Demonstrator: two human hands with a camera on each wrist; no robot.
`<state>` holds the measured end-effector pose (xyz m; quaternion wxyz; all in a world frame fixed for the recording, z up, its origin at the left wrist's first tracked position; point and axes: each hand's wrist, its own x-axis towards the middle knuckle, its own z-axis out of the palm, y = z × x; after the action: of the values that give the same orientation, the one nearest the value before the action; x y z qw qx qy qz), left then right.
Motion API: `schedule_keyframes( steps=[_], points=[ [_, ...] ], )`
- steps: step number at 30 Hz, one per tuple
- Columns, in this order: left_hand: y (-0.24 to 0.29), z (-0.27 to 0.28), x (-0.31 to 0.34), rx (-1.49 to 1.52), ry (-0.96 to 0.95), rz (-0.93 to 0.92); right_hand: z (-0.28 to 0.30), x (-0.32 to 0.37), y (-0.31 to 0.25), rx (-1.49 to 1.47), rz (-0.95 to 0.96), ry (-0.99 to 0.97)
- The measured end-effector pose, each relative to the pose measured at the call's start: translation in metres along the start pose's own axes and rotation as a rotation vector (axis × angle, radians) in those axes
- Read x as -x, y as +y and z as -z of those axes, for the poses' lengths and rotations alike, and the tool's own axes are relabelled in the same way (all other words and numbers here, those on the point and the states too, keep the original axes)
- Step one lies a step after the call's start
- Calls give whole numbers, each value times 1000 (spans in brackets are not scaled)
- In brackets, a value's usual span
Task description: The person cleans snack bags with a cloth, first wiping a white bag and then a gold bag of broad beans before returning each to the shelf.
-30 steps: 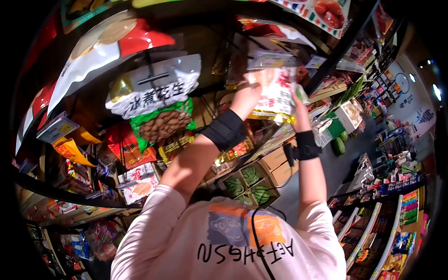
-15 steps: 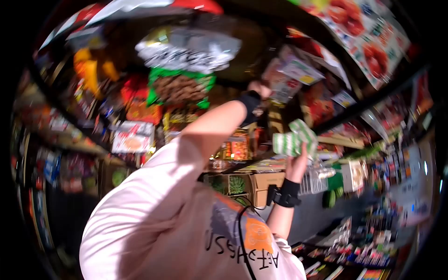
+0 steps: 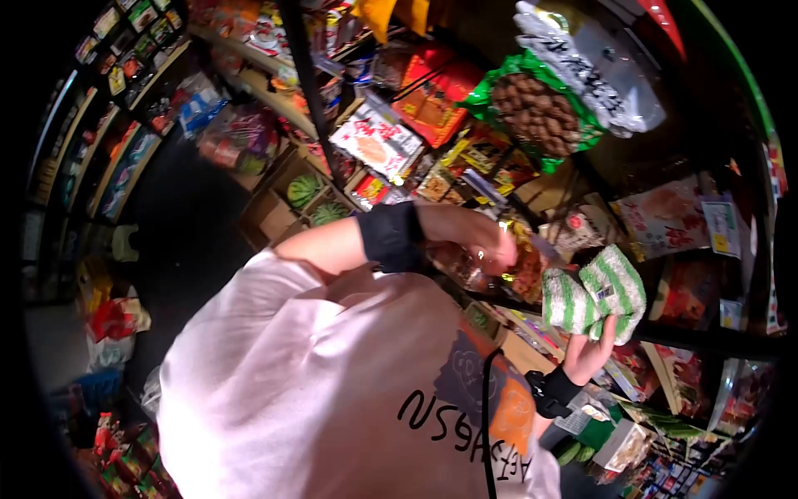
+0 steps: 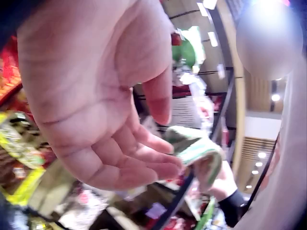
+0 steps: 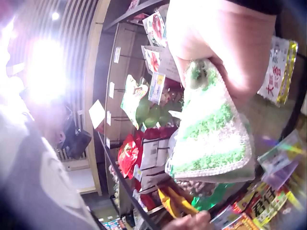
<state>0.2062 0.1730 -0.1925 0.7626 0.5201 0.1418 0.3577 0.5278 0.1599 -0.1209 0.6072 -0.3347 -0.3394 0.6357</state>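
My right hand (image 3: 590, 356) holds up a green-and-white striped fluffy cloth (image 3: 568, 301), folded loosely over the fingers. In the right wrist view the cloth (image 5: 211, 136) hangs from the right hand (image 5: 223, 40), its upper end gathered at the palm. To the left of the cloth, my left hand (image 3: 486, 243) is held in front of hanging snack packets and is blurred in the head view. The left wrist view shows the left hand (image 4: 91, 105) palm in view with loosely bent fingers and nothing in them; its fingertips overlap the cloth (image 4: 192, 143) there.
A green bag of peanuts (image 3: 536, 112) hangs above, with a red packet (image 3: 428, 100) and a white packet (image 3: 378, 140) to its left. Another packet (image 3: 665, 218) hangs at the right beside price tags. Watermelons (image 3: 304, 191) sit in divided boxes below the dark rack bar (image 3: 312, 91).
Both hands were at a hanging white packet and have left it. The striped cloth in the right hand has come fully into sight. The left hand has lowered, and the head view has turned left.
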Motion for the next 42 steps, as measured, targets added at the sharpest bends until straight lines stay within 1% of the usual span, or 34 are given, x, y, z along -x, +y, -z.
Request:
schedule_keyframes(
  steps=[1,2,3,4,5,6,7,8,9,10,12,14,16,17,18,20,21,24,25,26,28,29,32,33,34,36,37,38,40,41,42],
  points=[
    [-9,15,40,46,30,91,-3,2,7,-3,-58,-47],
    [-12,24,78,88,203,232,-2,3,14,-7,-115,-93],
    [-27,43,111,145,400,182,12,-1,25,595,173,-408],
    [-49,63,141,198,595,129,26,-5,37,1085,632,-559],
    [-65,79,163,252,866,105,-9,-2,44,609,164,-435],
    [-81,97,183,295,1137,76,-36,-5,54,404,-102,-423],
    [-105,118,203,344,1318,56,-62,-9,65,200,-355,-350],
    [-130,144,221,386,1494,29,-74,-14,78,279,-425,-416],
    [-153,169,241,507,1436,27,-86,-20,95,460,-471,-555],
    [-158,183,245,603,1441,85,-99,-29,114,645,-515,-692],
    [-164,209,242,695,1464,119,-134,-41,168,827,-346,-1071],
    [-174,242,234,679,1487,117,-168,-41,193,789,-574,-1110],
    [-171,266,223,637,1545,142,-165,-52,238,804,-542,-1160],
    [-186,290,224,660,1544,143,-167,-55,252,793,-550,-1144],
    [-183,297,221,637,1529,207,-167,-53,262,798,-549,-1086],
    [-182,306,218,650,1620,274,-167,-51,279,815,-547,-974],
    [-194,319,223,646,1597,260,-165,-50,286,801,-478,-958],
    [-203,339,223,729,1630,311,-149,-39,293,793,-439,-763],
    [-206,341,221,767,1625,304,-158,-31,278,712,-552,-666],
    [-209,344,217,804,1620,370,-150,-28,279,746,-560,-643],
    [-230,356,218,869,1537,360,-128,-26,281,814,-572,-605],
    [-237,363,211,915,1576,336,-123,-22,279,793,-575,-539],
    [-239,367,209,696,1414,219,-105,-12,283,677,-596,-385],
    [-238,369,211,632,1376,189,-108,-9,282,689,-561,-336],
    [-225,361,209,570,1339,158,-111,-8,280,665,-555,-321],
    [-190,342,201,430,1430,145,-114,-7,278,613,-540,-293],
    [-178,336,206,432,1389,47,-117,-6,280,620,-482,-262],
    [-142,309,201,465,1390,-26,-125,-7,271,754,-516,-258],
    [-100,267,206,456,1389,-94,-131,-9,277,680,-434,-208],
    [-82,247,212,392,1326,-115,-135,-10,279,619,-331,-181],
    [-93,250,230,338,1262,-140,-131,-13,289,617,-219,-161]
  ],
)
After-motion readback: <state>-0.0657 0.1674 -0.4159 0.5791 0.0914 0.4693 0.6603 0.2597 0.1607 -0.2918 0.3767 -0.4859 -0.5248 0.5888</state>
